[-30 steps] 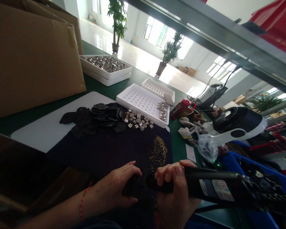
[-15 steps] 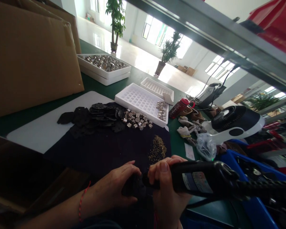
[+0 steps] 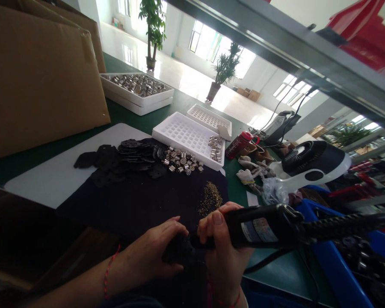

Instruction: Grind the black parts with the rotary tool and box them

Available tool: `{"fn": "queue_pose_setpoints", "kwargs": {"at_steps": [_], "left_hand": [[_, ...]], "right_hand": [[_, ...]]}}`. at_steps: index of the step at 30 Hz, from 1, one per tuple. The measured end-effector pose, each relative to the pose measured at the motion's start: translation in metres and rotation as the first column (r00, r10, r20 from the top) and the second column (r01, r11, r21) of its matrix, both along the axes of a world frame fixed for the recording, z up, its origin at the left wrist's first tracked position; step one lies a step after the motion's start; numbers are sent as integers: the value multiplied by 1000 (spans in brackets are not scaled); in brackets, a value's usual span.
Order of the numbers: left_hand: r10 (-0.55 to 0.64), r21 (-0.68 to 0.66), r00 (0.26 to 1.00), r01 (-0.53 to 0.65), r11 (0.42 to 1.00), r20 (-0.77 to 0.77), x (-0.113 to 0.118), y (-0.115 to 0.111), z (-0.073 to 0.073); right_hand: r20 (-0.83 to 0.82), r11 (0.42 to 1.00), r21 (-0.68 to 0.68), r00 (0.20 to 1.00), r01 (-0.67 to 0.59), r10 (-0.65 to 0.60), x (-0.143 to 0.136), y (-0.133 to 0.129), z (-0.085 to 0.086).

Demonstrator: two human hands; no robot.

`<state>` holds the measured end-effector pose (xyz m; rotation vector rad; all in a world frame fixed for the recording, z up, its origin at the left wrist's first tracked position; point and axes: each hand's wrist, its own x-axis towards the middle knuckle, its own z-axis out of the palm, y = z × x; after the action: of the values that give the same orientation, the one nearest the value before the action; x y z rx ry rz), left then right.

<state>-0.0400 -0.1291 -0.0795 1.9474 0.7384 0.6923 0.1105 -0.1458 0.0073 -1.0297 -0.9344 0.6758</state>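
Note:
My left hand point(image 3: 157, 248) grips a dark part point(image 3: 178, 250), its thumb and fingers curled round the sides; the part's outline is lost in shadow. My right hand point(image 3: 223, 244) is wrapped round a black handheld power tool point(image 3: 259, 226) with a label and a coiled cable. The tool's front end points at the dark part. Beyond my hands a dark cloth point(image 3: 131, 205) bears a heap of tiny brass-coloured screws point(image 3: 211, 197), a pile of silver metal cylinders point(image 3: 182, 160) and stacked black plates point(image 3: 131, 156).
A white gridded tray point(image 3: 186, 134) holds some cylinders; stacked white trays point(image 3: 141, 102) stand behind. A cardboard box point(image 3: 45, 81) is at left. At right are a red bottle point(image 3: 239, 144), gloves point(image 3: 252, 171), a black-and-white fan point(image 3: 311, 164) and a blue bin point(image 3: 336, 269). A metal beam crosses above.
The tool's rear end and my right hand have tilted up slightly. My left hand keeps its grip on the dark part. The whole view has shifted a little.

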Motion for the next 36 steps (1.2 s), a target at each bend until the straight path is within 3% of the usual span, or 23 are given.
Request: {"fn": "queue_pose_setpoints", "kwargs": {"at_steps": [3,6,11,17,36], "left_hand": [[22,10,1000,-22,1000,-1,-1,-1,-6],[27,11,1000,-27,1000,-7,-4,-3,-10],[52,48,999,-52,997,-9,-8,-4,-14],[89,88,996,-86,992,-26,-11,-5,-15],[107,142,994,-101,985,-37,-15,-2,-15]], "right_hand": [[-142,997,65,989,51,-42,11,-4,14],[-211,958,108,948,266,-240,29,-8,24],[-222,886,68,873,458,-434,60,-9,15],[-243,855,43,836,517,-493,73,-8,0],[-283,830,19,799,558,-531,79,0,-4]]}}
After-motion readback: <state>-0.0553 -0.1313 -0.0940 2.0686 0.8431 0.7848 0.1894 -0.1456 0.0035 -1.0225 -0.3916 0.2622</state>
